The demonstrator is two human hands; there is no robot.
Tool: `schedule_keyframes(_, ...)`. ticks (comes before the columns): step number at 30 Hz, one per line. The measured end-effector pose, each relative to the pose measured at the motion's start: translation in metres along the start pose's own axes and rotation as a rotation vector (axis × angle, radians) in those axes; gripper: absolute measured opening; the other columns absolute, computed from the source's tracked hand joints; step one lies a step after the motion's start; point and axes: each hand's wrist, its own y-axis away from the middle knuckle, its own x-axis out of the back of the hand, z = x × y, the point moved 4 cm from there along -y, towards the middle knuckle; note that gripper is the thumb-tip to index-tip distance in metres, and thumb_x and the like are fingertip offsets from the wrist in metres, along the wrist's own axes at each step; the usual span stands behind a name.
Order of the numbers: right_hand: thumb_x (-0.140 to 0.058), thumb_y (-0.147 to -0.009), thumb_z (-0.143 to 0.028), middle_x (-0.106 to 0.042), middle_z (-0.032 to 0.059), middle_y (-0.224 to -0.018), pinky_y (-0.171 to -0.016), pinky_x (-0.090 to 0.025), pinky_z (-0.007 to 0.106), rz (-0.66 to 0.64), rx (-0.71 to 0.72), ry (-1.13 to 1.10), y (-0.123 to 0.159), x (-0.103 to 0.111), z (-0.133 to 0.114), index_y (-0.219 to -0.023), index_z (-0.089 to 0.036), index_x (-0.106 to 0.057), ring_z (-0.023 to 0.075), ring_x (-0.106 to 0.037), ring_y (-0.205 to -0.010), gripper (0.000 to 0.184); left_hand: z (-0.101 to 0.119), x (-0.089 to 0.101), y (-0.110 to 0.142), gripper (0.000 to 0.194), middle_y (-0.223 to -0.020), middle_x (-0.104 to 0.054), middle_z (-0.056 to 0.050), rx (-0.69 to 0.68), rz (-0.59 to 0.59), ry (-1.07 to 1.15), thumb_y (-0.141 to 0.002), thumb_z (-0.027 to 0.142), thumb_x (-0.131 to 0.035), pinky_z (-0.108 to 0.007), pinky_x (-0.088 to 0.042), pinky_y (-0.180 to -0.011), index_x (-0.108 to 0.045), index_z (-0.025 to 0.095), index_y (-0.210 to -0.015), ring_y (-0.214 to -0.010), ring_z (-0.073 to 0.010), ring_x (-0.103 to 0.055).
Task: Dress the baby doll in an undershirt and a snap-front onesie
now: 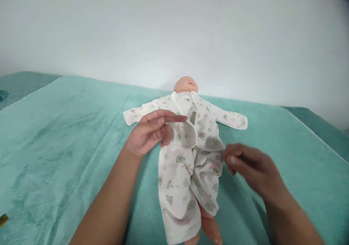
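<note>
Our left hand [150,131] is half-open, hold unclear; our curled right hand [251,168] pinches the jacket [207,125]; tugging could skew it.

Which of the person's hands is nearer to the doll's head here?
Left. The left hand is below the doll's head, beside the chest of the printed top; the right hand is farther down, at the top's lower corner.

Matt cloth jacket [205,127], smooth plastic doll [183,85]
</note>
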Motion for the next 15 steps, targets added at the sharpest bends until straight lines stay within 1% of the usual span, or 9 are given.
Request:
schedule_keyframes(2, -0.057, -0.091, -0.025, -0.057, -0.0007, -0.073, -0.057, -0.046, 0.025, 0.078, -0.068, 0.14, 0.04, -0.013, 0.012, -0.08, -0.022, -0.055, 0.0131, -0.054, -0.066, 0.011, 0.002, 0.009, -0.002, 0.015, -0.085, -0.074, -0.005, -0.077, 0.14, 0.069, -0.087, 0.023, -0.058, -0.018, -0.038, -0.036, -0.07, 0.016, -0.091, -0.038, -0.0047, -0.05)
schedule_keyframes(3, -0.055, -0.091, -0.024, -0.059, 0.0001, -0.078, -0.059, -0.049, 0.025, 0.083, -0.075, 0.19, 0.06, -0.022, 0.017, -0.086, -0.023, -0.056, 0.0137, -0.057, -0.068, 0.005, 0.002, 0.012, -0.002, 0.015, -0.074, -0.071, -0.002, -0.095, 0.191, 0.095, -0.087, 0.022, -0.056, -0.017, -0.035, -0.034, -0.068, 0.015, -0.087, -0.035, -0.0039, -0.045)
schedule_keyframes(4, -0.055, -0.09, -0.022, -0.062, 0.0018, -0.087, -0.063, -0.052, 0.027, 0.069, -0.057, 0.263, 0.077, -0.033, 0.019, -0.094, -0.024, -0.057, 0.0151, -0.06, -0.075, 0.005, 0.002, 0.013, -0.003, 0.015, -0.066, -0.066, 0.001, -0.099, 0.227, 0.113, -0.087, 0.021, -0.054, -0.017, -0.032, -0.033, -0.067, 0.015, -0.084, -0.033, -0.0036, -0.041)
schedule_keyframes(5, -0.058, -0.087, -0.021, -0.064, 0.0039, -0.097, -0.07, -0.054, 0.03, 0.067, -0.017, 0.338, 0.092, -0.042, 0.02, -0.102, -0.025, -0.057, 0.0174, -0.062, -0.085, 0.015, 0.0, 0.013, -0.005, 0.016, -0.061, -0.062, 0.002, -0.091, 0.249, 0.125, -0.087, 0.019, -0.052, -0.018, -0.031, -0.033, -0.066, 0.015, -0.082, -0.032, -0.0036, -0.038)
schedule_keyframes(7, -0.064, -0.082, -0.023, -0.063, 0.007, -0.112, -0.081, -0.054, 0.037, 0.119, 0.027, 0.487, 0.11, -0.058, 0.018, -0.114, -0.026, -0.056, 0.0221, -0.062, -0.099, 0.033, -0.004, 0.011, -0.007, 0.016, -0.055, -0.055, 0.004, -0.07, 0.265, 0.129, -0.087, 0.018, -0.05, -0.018, -0.028, -0.033, -0.065, 0.015, -0.081, -0.031, -0.0038, -0.035)
schedule_keyframes(9, -0.066, -0.079, -0.023, -0.063, 0.0084, -0.115, -0.083, -0.053, 0.041, 0.219, 0.011, 0.581, 0.113, -0.068, 0.014, -0.117, -0.025, -0.055, 0.0249, -0.06, -0.103, 0.039, -0.008, 0.008, -0.009, 0.016, -0.053, -0.051, 0.004, -0.06, 0.261, 0.116, -0.087, 0.018, -0.05, -0.018, -0.026, -0.033, -0.064, 0.015, -0.081, -0.032, -0.0038, -0.033)
schedule_keyframes(11, -0.062, -0.08, -0.019, -0.065, 0.0078, -0.111, -0.081, -0.052, 0.041, 0.284, -0.029, 0.601, 0.107, -0.073, 0.01, -0.115, -0.024, -0.055, 0.0246, -0.061, -0.1, 0.035, -0.009, 0.007, -0.01, 0.015, -0.053, -0.05, 0.004, -0.066, 0.254, 0.105, -0.086, 0.019, -0.05, -0.018, -0.025, -0.034, -0.064, 0.015, -0.081, -0.032, -0.0039, -0.032)
schedule_keyframes(13, -0.055, -0.083, -0.015, -0.067, 0.0059, -0.106, -0.079, -0.052, 0.038, 0.294, -0.051, 0.564, 0.098, -0.077, 0.006, -0.111, -0.025, -0.057, 0.0226, -0.061, -0.096, 0.03, -0.009, 0.007, -0.01, 0.014, -0.053, -0.049, 0.004, -0.08, 0.254, 0.103, -0.086, 0.02, -0.052, -0.019, -0.026, -0.035, -0.063, 0.015, -0.081, -0.033, -0.004, -0.032)
schedule_keyframes(15, -0.053, -0.085, -0.014, -0.067, 0.0047, -0.101, -0.077, -0.051, 0.035, 0.299, -0.057, 0.494, 0.092, -0.077, 0.001, -0.105, -0.025, -0.06, 0.0209, -0.061, -0.093, 0.024, -0.008, 0.008, -0.009, 0.011, -0.054, -0.05, 0.004, -0.09, 0.254, 0.1, -0.084, 0.021, -0.054, -0.019, -0.026, -0.036, -0.063, 0.015, -0.081, -0.034, -0.004, -0.032)
